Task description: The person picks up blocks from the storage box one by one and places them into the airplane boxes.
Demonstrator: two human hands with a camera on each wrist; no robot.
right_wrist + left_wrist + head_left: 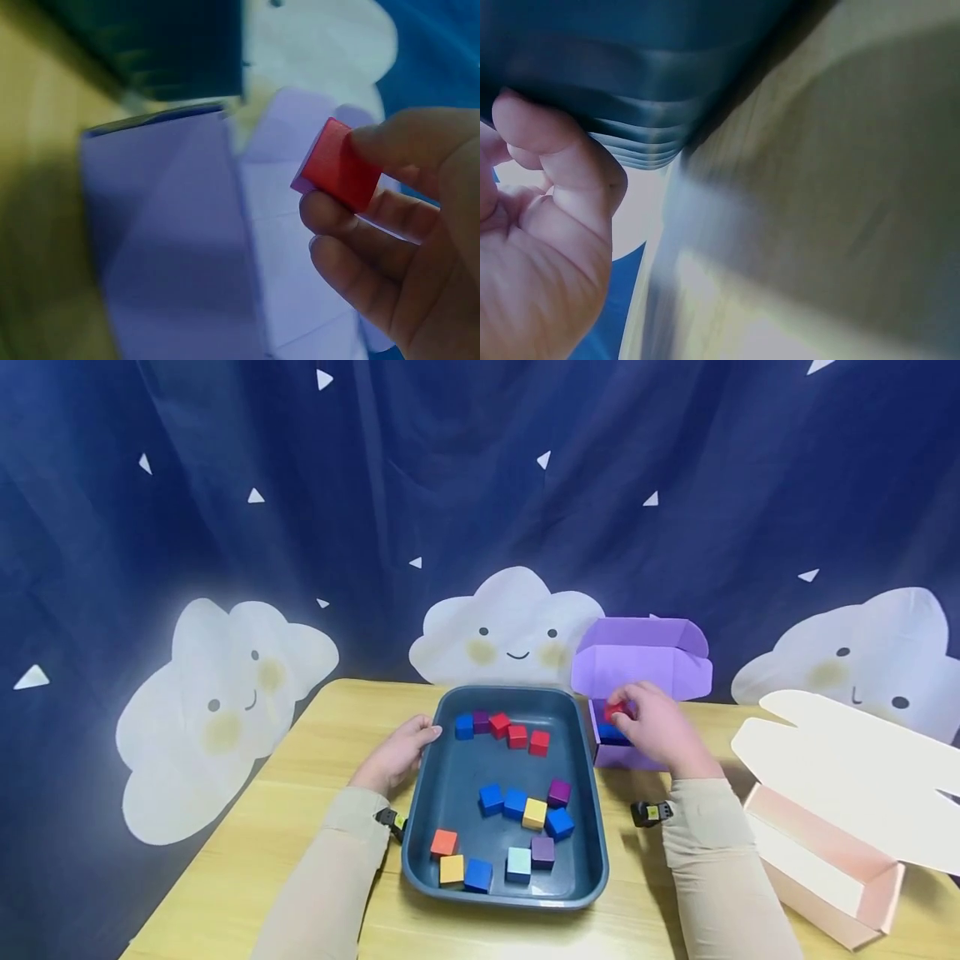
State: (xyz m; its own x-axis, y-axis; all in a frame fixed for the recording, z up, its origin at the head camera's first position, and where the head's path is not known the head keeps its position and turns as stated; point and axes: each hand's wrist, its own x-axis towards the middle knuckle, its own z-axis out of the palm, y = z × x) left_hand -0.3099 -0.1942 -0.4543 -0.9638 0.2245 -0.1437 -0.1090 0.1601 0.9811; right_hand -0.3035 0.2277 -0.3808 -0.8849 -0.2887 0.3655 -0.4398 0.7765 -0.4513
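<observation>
A dark blue-grey tray (pixel 502 893) stands on the table with several coloured cubes in it. At its left side my left hand (pixel 401 747) grips the rim; curled fingers (pixel 562 150) lie against the outer wall in the left wrist view. My right hand (pixel 660 727) pinches a red cube (pixel 337 165) between thumb and fingers, above the purple box (pixel 630 758). That box has its lid raised, and something blue (pixel 611 733) shows inside; the hand hides part of the interior. In the tray, red cubes (pixel 517 737) sit near the far end and blue cubes (pixel 491 799) around the middle.
A pale pink box (pixel 825 893) with its white-lined lid open stands at the right of the wooden table (pixel 300 827). Behind the table hangs a dark blue curtain (pixel 465 468) printed with clouds. The tray and purple box stand close side by side.
</observation>
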